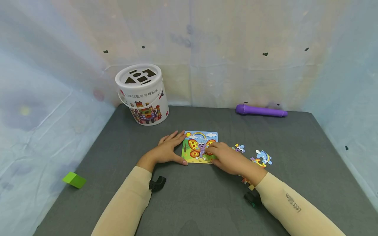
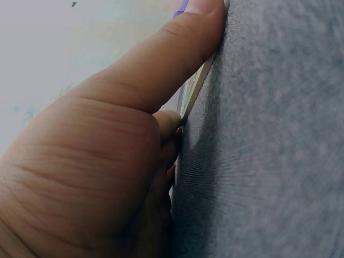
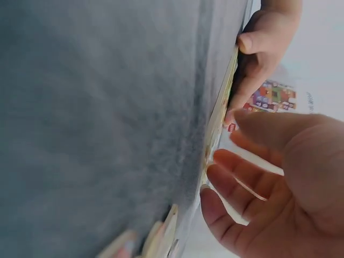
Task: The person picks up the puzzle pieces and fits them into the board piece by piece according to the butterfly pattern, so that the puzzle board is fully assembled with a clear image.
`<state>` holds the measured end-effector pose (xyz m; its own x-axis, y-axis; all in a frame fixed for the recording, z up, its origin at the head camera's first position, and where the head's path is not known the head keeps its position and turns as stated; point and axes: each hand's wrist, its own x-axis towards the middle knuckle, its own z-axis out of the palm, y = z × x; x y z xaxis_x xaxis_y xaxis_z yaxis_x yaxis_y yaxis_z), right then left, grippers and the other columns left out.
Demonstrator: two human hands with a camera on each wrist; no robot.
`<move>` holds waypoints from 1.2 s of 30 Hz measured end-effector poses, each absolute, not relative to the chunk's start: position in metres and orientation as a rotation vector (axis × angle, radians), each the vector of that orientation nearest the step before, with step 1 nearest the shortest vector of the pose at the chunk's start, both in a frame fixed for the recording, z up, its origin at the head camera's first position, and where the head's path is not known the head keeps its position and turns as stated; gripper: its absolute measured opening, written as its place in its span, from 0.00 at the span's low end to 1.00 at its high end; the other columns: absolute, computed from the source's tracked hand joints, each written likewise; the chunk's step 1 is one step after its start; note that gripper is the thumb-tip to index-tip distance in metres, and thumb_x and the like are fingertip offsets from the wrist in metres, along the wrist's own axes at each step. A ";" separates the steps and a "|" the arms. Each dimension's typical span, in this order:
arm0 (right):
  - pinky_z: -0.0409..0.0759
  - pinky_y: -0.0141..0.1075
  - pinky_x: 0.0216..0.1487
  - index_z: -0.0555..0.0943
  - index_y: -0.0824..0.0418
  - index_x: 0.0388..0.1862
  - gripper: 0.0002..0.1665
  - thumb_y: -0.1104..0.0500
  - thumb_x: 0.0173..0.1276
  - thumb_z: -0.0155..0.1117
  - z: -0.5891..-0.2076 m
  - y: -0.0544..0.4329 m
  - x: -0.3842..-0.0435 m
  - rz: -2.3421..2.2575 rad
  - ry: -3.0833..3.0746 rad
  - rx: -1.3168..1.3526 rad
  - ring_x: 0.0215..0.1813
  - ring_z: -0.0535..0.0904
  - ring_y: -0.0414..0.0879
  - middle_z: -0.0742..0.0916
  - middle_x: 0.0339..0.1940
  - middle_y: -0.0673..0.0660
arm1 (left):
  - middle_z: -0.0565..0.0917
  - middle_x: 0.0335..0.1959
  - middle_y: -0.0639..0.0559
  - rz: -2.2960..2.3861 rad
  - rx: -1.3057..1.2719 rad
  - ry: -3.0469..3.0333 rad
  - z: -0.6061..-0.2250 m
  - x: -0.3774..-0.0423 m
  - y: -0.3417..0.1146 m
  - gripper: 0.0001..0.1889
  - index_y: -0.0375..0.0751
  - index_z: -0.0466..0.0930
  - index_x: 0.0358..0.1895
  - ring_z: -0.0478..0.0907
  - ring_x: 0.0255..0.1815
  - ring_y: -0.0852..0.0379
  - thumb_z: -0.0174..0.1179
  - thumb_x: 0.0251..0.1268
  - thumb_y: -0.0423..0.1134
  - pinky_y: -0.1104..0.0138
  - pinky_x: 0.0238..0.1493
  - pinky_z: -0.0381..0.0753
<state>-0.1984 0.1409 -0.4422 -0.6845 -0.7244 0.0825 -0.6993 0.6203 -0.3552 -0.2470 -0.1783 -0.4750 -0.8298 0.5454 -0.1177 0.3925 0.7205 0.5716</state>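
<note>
A square picture puzzle (image 1: 199, 155) with a butterfly, rainbow and sun lies on the dark grey tabletop. My left hand (image 1: 169, 150) rests at its left side, thumb by the lower left corner and fingers along the upper left. In the left wrist view the thumb (image 2: 161, 59) stretches out beside the puzzle's edge. Over the puzzle's right part, my right hand (image 1: 228, 158) touches the surface with its fingertips. The right wrist view shows those fingers (image 3: 226, 188) loosely bent, with no piece seen between them and the thumb.
Loose puzzle pieces (image 1: 263, 157) lie right of the puzzle, some partly behind my right wrist. At the back left stands a white lidded bucket (image 1: 147, 98). A purple microphone-shaped stick (image 1: 261, 110) lies along the back edge; a green block (image 1: 74, 180) sits at the left edge.
</note>
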 end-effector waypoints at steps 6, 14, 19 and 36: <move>0.78 0.52 0.57 0.85 0.63 0.68 0.23 0.65 0.76 0.73 -0.437 0.130 -0.218 -0.569 2.679 -1.023 0.57 0.77 0.56 0.83 0.55 0.57 | 0.45 0.91 0.59 0.776 0.737 2.650 -0.475 -0.248 -0.180 0.68 0.53 0.49 0.91 0.33 0.90 0.52 0.81 0.52 0.71 0.45 0.83 0.32; 0.77 0.50 0.55 0.85 0.61 0.59 0.19 0.67 0.72 0.76 -0.431 0.130 -0.229 -0.729 2.577 -0.894 0.53 0.76 0.53 0.83 0.51 0.54 | 0.45 0.91 0.60 0.759 0.737 2.661 -0.476 -0.250 -0.178 0.68 0.54 0.49 0.91 0.33 0.90 0.53 0.81 0.52 0.71 0.46 0.83 0.32; 0.79 0.48 0.50 0.83 0.60 0.63 0.22 0.69 0.73 0.75 -0.432 0.131 -0.231 -0.783 2.534 -0.882 0.47 0.79 0.49 0.85 0.48 0.53 | 0.45 0.91 0.61 0.765 0.730 2.654 -0.478 -0.250 -0.179 0.68 0.54 0.49 0.91 0.32 0.90 0.53 0.81 0.52 0.71 0.45 0.83 0.32; 0.79 0.45 0.44 0.84 0.55 0.49 0.06 0.63 0.79 0.72 -0.431 0.138 -0.231 -0.929 2.594 -0.928 0.41 0.79 0.44 0.84 0.40 0.47 | 0.45 0.91 0.59 0.770 0.745 2.659 -0.477 -0.249 -0.180 0.68 0.53 0.49 0.91 0.33 0.90 0.51 0.81 0.52 0.71 0.44 0.82 0.32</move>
